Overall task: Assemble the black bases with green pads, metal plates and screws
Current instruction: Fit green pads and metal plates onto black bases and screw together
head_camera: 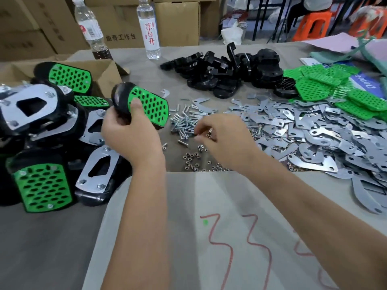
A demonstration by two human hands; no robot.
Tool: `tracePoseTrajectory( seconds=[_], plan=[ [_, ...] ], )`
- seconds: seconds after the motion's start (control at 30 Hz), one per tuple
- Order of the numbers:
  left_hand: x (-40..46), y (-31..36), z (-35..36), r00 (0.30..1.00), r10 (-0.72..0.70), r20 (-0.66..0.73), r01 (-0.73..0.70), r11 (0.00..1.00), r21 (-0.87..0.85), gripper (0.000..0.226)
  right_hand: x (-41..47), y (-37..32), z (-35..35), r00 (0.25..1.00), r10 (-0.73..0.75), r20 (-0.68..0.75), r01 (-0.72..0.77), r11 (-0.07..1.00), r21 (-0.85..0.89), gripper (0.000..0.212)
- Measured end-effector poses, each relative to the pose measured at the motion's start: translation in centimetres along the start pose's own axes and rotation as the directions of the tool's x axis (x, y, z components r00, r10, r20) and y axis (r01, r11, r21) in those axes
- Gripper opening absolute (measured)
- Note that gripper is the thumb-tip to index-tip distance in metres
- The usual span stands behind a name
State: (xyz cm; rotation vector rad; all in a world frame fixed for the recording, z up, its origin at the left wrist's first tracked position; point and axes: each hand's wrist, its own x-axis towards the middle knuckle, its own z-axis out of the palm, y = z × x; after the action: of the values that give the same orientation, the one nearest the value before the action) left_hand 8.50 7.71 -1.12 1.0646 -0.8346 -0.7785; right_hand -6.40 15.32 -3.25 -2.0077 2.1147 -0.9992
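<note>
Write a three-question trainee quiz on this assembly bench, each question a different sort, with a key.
1. True or false: the left hand grips a black base with a green pad fitted.
2. Multiple choice: the right hand reaches down over which pile? A) loose green pads B) screws and nuts C) bare black bases
3. Fill in: the metal plates lie heaped on the ____ side of the table.

Key: 1 true; 2 B; 3 right.
</note>
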Motion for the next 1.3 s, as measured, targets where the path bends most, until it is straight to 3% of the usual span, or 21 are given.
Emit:
tracePoseTrajectory(
  seconds=[0.13,0.27,0.37,0.43,0.53,0.63,0.67,0.77,0.87,1.0,1.17,1.23,1.3],
  plan=[
    [1.8,0.4,-1.3,0.979,0.190,-0.069,-0.187,0.982,0.037,0.019,2.9,-3.5,3.1,0.954,-0.191,0.231,0.209,0.976,-0.055,0.024],
    [2.1,-0.4,-1.3,0.992,0.120,0.039,-0.124,0.987,0.103,0.026,4.1,-4.1,3.9,0.916,-0.129,0.379,0.213,0.959,-0.189,0.022],
    [1.1,-0.8,-0.1,0.979,-0.016,0.201,-0.004,0.995,0.099,0.034,3.3,-2.9,2.5,0.939,-0.053,0.340,0.153,0.949,-0.275,0.018],
    [0.4,-1.4,0.7,0.945,-0.138,0.297,0.103,0.986,0.129,0.032,1.6,-1.1,0.6,0.974,0.084,0.208,-0.039,0.976,-0.214,0.010],
    [-0.8,-2.1,1.4,0.814,-0.300,0.498,0.147,0.935,0.323,0.031,-1.4,1.6,-2.1,0.962,0.265,-0.065,-0.261,0.963,0.067,0.010],
    [-2.6,-2.2,1.8,0.586,-0.426,0.689,0.180,0.898,0.402,0.028,-3.4,2.2,-3.1,0.920,0.342,-0.192,-0.252,0.891,0.377,0.012],
    [-3.2,-2.1,1.9,0.545,-0.430,0.720,0.172,0.898,0.406,0.028,-3.8,2.2,-3.1,0.917,0.348,-0.193,-0.235,0.864,0.445,0.015],
    [-3.8,-1.8,1.9,0.559,-0.399,0.727,0.132,0.909,0.396,0.036,-4.3,2.5,-3.0,0.915,0.358,-0.185,-0.207,0.813,0.544,0.022],
    [-3.9,-1.8,2.0,0.590,-0.354,0.725,0.099,0.924,0.370,0.028,-4.3,2.9,-3.2,0.913,0.338,-0.230,-0.144,0.791,0.595,0.018],
    [-4.7,-1.7,2.2,0.569,-0.298,0.767,0.042,0.941,0.335,0.027,-4.5,3.0,-2.8,0.929,0.282,-0.239,-0.128,0.851,0.509,0.017],
    [-5.1,-1.5,2.5,0.562,-0.301,0.771,0.069,0.945,0.319,0.035,-4.5,3.4,-2.7,0.923,0.295,-0.247,-0.110,0.819,0.564,0.017],
    [-5.4,-1.2,2.6,0.557,-0.303,0.773,0.065,0.944,0.323,0.045,-4.5,3.4,-2.6,0.919,0.285,-0.272,-0.094,0.829,0.552,0.016],
    [-5.7,-1.1,2.6,0.564,-0.286,0.775,0.056,0.949,0.310,0.041,-4.4,3.4,-2.7,0.926,0.262,-0.270,-0.092,0.854,0.512,0.015]
  ],
)
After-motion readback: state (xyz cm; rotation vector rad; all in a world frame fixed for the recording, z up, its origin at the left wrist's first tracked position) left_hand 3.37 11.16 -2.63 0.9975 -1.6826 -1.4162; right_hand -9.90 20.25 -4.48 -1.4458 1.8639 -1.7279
